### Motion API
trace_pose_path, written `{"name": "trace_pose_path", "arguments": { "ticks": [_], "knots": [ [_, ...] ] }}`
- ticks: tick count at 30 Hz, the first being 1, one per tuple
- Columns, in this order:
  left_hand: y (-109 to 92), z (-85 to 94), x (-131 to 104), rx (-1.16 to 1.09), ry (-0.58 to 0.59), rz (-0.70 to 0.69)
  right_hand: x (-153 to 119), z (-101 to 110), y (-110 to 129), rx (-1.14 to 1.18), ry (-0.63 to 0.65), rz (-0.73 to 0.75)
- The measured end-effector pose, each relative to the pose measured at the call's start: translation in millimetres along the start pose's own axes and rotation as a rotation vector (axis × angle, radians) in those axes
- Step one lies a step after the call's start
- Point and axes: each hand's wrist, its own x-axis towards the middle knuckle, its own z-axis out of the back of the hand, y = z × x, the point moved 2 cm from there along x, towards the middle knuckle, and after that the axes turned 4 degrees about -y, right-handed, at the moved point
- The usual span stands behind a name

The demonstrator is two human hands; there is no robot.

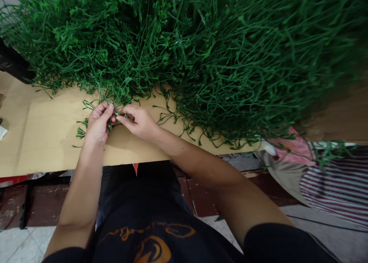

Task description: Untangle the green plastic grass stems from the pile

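Note:
Close together over the cardboard-covered table (54, 129), both my hands pinch green artificial plant stems. My left hand (99, 121) has its thumb and fingers closed on thin stems, and small green tips poke out below and to its left. Just right of it, my right hand (138, 119) pinches a green stem between thumb and fingertips. Where the stems meet between the hands is partly covered by the fingers. Right behind the hands rises a large heap of green plastic stems (172, 56), and some loose stem ends (81, 131) lie beside my left hand.
A dark cylindrical object (14, 62) stands at the left by the heap. At the right sits another person in a striped garment (336, 182), with a pink cloth (297, 148) near the table edge. A dark red bench (46, 203) is below.

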Motion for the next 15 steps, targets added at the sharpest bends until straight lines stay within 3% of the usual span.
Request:
{"name": "trace_pose_path", "arguments": {
  "ticks": [5, 12, 15],
  "knots": [
    [1, 0.6, 0, -0.007, -0.005, -0.006, 0, -3, 8, 0.124, 0.097, 0.058],
    [6, -4.2, -2, -0.007, -0.047, -0.013, 0, -1, 11, 0.076, 0.265, 0.077],
    [1, 2.0, 5, -0.112, -0.143, 0.038, -12, -8, 29, 0.101, 0.461, 0.124]
  ]
}}
